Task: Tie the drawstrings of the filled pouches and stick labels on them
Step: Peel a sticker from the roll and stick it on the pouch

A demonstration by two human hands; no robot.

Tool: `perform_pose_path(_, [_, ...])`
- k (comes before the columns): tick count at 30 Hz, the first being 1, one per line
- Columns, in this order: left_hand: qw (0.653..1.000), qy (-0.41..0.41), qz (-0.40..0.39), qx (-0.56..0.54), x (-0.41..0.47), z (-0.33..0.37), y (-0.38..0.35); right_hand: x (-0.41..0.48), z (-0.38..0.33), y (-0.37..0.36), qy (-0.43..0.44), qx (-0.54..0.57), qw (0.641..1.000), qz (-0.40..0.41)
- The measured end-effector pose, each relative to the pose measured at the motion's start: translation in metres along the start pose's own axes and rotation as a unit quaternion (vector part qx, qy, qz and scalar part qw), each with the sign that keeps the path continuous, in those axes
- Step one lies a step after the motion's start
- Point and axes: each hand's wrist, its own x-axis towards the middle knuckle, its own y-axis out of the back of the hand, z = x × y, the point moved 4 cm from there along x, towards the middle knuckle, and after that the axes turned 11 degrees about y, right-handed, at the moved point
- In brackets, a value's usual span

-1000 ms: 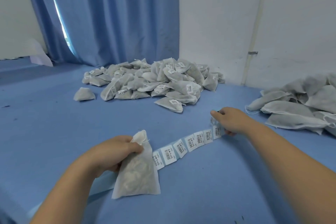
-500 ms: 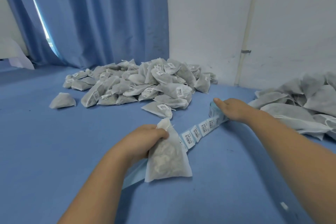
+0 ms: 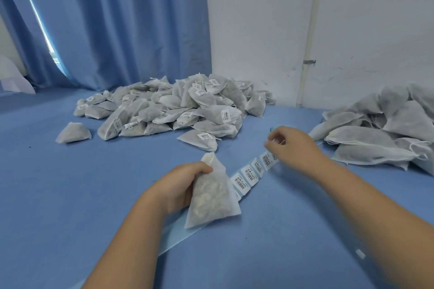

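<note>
In the lower centre of the frame, the left hand (image 3: 180, 185) grips one filled pouch (image 3: 211, 197) by its neck, its base resting on the blue surface (image 3: 70, 195). One label strip (image 3: 251, 173) runs from behind it up to the right, with at least four barcode labels showing. The right hand (image 3: 291, 145), right of centre, pinches the strip's far end with curled fingers. Two heaps lie beyond: labelled pouches (image 3: 178, 108) at centre and plain pouches (image 3: 380, 129) at the right edge. One lone pouch (image 3: 72, 132) sits at left.
</note>
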Motion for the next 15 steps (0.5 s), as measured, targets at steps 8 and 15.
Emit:
perform_pose_path(8, [0.999,-0.001,-0.039,-0.023,-0.002,-0.007,-0.001,-0.060,-0.063,-0.043,0.010,0.045,0.988,-0.149])
perform_pose_path(15, [0.994,0.040,-0.095,-0.024,-0.002,-0.009,0.009,-0.072,-0.073,-0.040,0.069,0.028,0.988,-0.132])
